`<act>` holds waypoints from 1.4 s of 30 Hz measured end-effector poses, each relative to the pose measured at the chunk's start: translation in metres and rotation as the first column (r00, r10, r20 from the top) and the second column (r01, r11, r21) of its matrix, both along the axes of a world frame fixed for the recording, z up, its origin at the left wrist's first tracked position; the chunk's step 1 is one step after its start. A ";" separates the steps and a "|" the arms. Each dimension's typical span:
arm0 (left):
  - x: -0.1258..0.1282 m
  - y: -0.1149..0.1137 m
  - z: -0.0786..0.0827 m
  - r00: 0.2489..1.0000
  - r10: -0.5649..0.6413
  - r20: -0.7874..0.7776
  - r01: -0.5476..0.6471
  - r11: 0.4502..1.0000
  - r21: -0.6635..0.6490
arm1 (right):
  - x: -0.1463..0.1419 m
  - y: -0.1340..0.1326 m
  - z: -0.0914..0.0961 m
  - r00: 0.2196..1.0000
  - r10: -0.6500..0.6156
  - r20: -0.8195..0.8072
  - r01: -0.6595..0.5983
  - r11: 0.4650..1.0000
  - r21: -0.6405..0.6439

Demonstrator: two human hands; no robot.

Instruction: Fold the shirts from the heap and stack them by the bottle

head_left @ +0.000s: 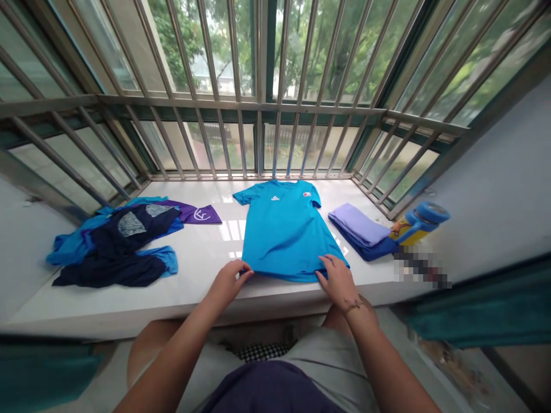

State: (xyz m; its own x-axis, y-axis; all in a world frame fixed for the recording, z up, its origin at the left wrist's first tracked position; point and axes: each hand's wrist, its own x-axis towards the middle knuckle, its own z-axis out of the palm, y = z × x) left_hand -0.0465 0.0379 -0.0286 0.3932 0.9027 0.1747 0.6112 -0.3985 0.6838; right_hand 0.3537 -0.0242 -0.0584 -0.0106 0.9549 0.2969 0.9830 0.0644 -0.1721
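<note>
A bright blue short-sleeved T-shirt [286,229] lies spread out front side up, its neck toward the window and its hem toward me. My left hand [232,276] pinches the hem at its left corner between thumb and fingers. At the right part of the hem, my right hand [337,278] grips the cloth, with the shirt's corner showing just beyond the fingers. The hem edge curves slightly between the two hands, and a few soft creases run across the lower front.
The shirt is on a white window ledge [206,258]. To the left lies a loose heap of dark and blue clothes [124,241] with a purple garment [202,214]. Folded clothes [361,226] and a blue-yellow bottle [419,222] are at right. Metal bars [258,106] line the window.
</note>
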 end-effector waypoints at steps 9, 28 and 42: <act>-0.036 -0.010 0.003 0.998 0.010 -0.068 -0.007 0.999 0.043 | 0.039 0.013 0.008 0.984 -0.175 0.010 0.175 0.979 -0.107; -0.013 -0.004 -0.020 0.985 -0.099 -0.140 0.086 0.992 -0.097 | 0.034 -0.008 0.017 0.918 -0.218 -0.331 0.255 0.964 0.072; 0.042 -0.020 -0.025 0.915 0.010 -0.403 0.051 0.989 0.139 | 0.016 -0.003 0.022 0.934 -0.131 -0.332 0.198 0.964 0.178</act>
State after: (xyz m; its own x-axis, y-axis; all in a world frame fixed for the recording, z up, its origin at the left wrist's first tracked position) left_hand -0.0046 0.0179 -0.0540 0.4754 0.8708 0.1250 0.8127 -0.4891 0.3167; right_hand 0.3701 -0.0271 -0.0363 0.2677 0.8529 0.4482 0.8799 -0.0270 -0.4743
